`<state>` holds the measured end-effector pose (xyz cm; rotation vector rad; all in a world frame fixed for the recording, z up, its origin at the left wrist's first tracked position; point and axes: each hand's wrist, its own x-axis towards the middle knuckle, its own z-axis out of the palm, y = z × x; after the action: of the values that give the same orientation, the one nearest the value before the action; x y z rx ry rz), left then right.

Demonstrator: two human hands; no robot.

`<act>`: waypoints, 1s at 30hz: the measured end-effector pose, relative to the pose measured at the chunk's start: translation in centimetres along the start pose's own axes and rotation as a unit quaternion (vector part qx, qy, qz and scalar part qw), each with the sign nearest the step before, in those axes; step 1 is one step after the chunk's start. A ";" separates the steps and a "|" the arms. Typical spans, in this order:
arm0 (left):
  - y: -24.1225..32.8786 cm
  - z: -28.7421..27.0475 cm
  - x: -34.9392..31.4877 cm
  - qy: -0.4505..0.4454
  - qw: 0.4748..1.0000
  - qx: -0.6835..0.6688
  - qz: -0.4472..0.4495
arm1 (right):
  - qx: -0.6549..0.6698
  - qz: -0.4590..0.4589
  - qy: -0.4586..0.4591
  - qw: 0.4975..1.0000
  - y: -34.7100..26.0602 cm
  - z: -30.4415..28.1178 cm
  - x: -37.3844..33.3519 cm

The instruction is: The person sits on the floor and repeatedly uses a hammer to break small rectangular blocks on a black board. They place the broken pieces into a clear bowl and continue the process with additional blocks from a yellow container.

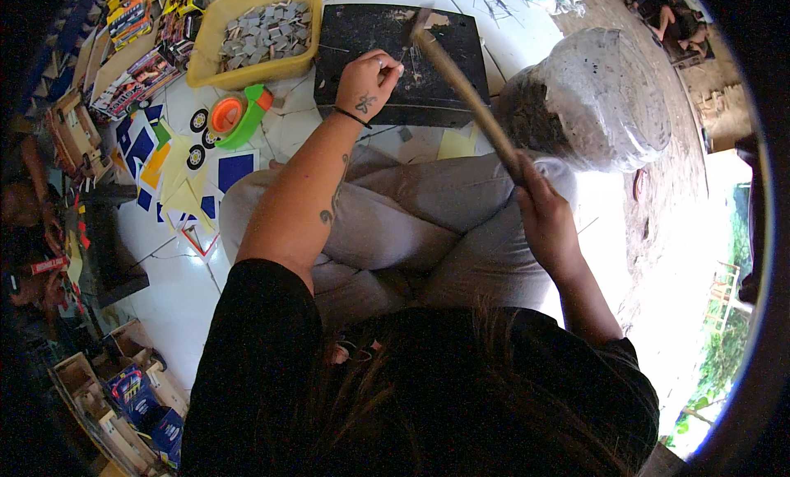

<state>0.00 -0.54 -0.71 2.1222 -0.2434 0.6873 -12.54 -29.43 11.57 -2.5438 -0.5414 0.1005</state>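
My right hand (pixel 545 222) is wrapped round the wooden handle of a hammer (pixel 469 100), whose head is over the far part of a low black box (pixel 354 32). My left hand (pixel 369 83) is above the box's near left part, its thumb and fingers pinched together. Whatever sits in that pinch is too small to make out. Scuffs and small scraps mark the box's top. Left of it stands a yellow plastic tub (pixel 200 64) holding many small flat metal pieces (pixel 263 37).
Near the tub lie a green and orange plastic toy part (pixel 239 119), black toy wheels (pixel 196 156) and coloured paper cut-outs (pixel 177 193). Wooden trays with printed packs (pixel 136 90) line the left. A plastic-wrapped bundle (pixel 609 90) stands at right. Other people's hands (pixel 51 230) show at far left.
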 end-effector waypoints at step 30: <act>0.4 0.3 -0.3 -0.009 0.998 0.057 -0.016 | 0.031 -0.011 0.017 0.999 0.5 0.7 0.7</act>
<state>-0.34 -1.03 -0.75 2.2366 -0.1836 0.6791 -11.86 -29.15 10.72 -2.4738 -0.5435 0.0643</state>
